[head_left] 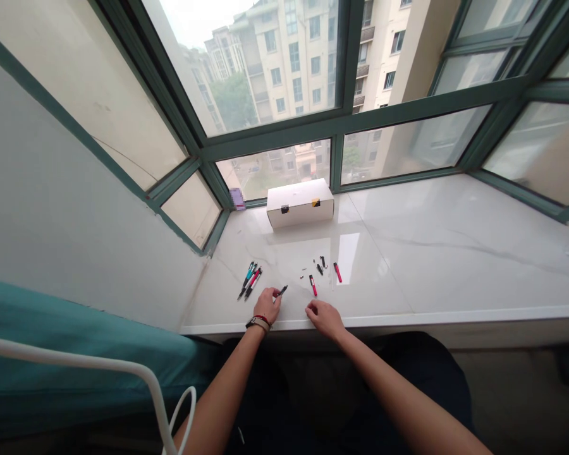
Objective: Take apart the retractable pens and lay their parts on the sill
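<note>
My left hand (268, 303) rests on the white marble sill (408, 265) with its fingers closed round a black pen part (281, 292) that sticks out to the right. My right hand (323, 315) lies on the sill close by, its fingers curled; what it holds, if anything, is hidden. Just beyond the hands lie loose pen pieces: a red barrel (313, 285), another red barrel (337, 272) and small black bits (321, 264). A bundle of whole pens (250, 280), teal, red and black, lies to the left.
A white cardboard box (300, 202) stands at the back of the sill against the green window frame. A small purple object (238, 198) sits in the left corner. A teal cloth (76, 341) and a white tube (137, 373) are at lower left.
</note>
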`<act>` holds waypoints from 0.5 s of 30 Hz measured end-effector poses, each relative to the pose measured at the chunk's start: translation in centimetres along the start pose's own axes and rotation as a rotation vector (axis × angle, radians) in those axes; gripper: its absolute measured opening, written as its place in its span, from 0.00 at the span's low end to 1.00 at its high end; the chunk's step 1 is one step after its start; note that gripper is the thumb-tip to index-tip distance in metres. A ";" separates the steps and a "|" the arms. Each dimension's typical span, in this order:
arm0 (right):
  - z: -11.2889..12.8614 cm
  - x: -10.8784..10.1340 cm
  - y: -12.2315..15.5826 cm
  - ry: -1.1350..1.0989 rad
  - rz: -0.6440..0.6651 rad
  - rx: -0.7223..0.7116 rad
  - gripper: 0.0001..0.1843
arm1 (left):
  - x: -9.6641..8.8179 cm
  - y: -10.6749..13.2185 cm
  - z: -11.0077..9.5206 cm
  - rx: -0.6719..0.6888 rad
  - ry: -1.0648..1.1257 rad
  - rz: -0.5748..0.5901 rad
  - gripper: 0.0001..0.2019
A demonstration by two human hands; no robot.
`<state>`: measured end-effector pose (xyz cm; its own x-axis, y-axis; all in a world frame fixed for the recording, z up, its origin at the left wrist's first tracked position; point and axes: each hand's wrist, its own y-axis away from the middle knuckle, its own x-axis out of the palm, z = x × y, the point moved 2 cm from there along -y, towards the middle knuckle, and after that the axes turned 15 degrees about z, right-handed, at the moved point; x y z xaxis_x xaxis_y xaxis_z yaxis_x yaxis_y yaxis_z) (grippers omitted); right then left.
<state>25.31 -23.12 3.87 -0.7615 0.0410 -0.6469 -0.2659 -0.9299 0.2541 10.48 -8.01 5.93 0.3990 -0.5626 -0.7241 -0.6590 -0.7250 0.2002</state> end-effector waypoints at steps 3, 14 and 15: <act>0.5 0.3 -0.6 -0.307 0.057 -0.060 0.14 | 0.5 0.3 -1.8 0.028 0.576 0.062 0.14; 0.0 2.0 -2.4 -0.902 0.247 -0.007 0.23 | 3.9 1.7 -1.5 -0.068 1.330 0.069 0.19; -0.4 1.9 -2.5 -0.860 0.200 -0.017 0.22 | 4.0 1.7 -1.1 -0.071 1.304 0.075 0.20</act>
<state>24.76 -20.86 1.68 -0.9756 0.1311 0.1759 -0.0761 -0.9543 0.2891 11.65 -11.91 4.05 0.7095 -0.5418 0.4507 -0.6878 -0.6717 0.2752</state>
